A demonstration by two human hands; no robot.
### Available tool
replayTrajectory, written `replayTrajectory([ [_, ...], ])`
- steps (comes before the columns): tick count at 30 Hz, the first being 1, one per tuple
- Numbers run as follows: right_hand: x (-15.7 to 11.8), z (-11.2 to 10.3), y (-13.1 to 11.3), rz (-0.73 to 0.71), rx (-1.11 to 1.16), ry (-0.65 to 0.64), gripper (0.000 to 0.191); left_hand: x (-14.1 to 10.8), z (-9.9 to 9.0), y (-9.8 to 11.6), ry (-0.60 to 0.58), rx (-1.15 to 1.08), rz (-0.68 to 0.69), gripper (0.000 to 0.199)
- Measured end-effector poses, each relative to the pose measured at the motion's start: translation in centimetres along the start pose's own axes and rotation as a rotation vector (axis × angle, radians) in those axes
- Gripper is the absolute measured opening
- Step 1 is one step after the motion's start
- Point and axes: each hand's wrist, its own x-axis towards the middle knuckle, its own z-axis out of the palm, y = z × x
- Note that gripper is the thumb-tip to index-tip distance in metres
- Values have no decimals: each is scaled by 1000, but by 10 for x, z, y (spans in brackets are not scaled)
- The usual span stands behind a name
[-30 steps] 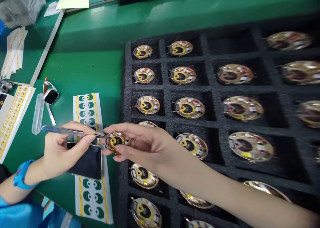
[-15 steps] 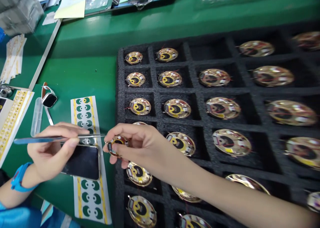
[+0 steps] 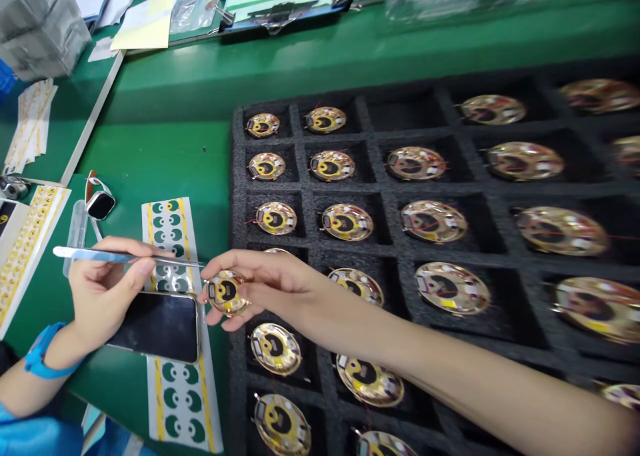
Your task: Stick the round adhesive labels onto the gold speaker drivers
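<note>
My left hand [image 3: 107, 296], with a blue band at its wrist, grips a pair of tweezers [image 3: 95, 254] between thumb and fingers. The tweezers' tips point right and reach the fingertips of my right hand [image 3: 280, 283]. That hand holds a small round gold part [image 3: 227, 293] by its edge, its inner face showing a black centre with yellow around it. I cannot tell whether the tips touch the part. Under my left hand lies a phone [image 3: 160, 326] with a dark screen, on top of a white sticker sheet [image 3: 183, 403] with yellow strips and cut-outs.
A black foam tray [image 3: 313, 269] with many compartments fills the right side, most holding similar gold parts. A smartwatch [image 3: 101, 205] lies beyond my left hand. Another sticker sheet [image 3: 30, 249] is at far left. A clipboard [image 3: 285, 16] lies at the back.
The gold part in my right hand has turned so its inner face shows more. My left hand and the tweezers have shifted slightly right, and the tweezers' handle end is higher.
</note>
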Motion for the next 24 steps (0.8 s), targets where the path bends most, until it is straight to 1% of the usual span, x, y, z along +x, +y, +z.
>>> replayTrajectory([
  [3,2,1,5,-19,29,22,18,0,0,1,10,50,-18,5],
  [6,3,3,5,-4,57,39,20,0,0,1,17,72,-33,8],
  [10,3,4,-1,50,54,46,23,1,1,0,-4,16,-21,5],
  [12,2,5,-3,51,49,30,25,2,1,-1,-12,-11,-19,5],
  [15,2,8,-5,7,-41,-1,24,3,1,-3,24,3,-39,4],
  [17,1,7,-11,-41,-175,29,21,5,-1,-4,60,30,-60,4],
  [18,1,3,-16,-70,-250,73,19,6,-1,-4,70,45,-69,5],
  [20,0,-12,-32,-136,-392,235,20,9,-2,-4,74,78,-77,8],
  [22,0,-38,-54,-201,-539,473,21,12,-2,-4,55,108,-83,12],
  [24,-1,-72,-77,-232,-691,719,20,15,-3,-5,31,125,-79,16],
])
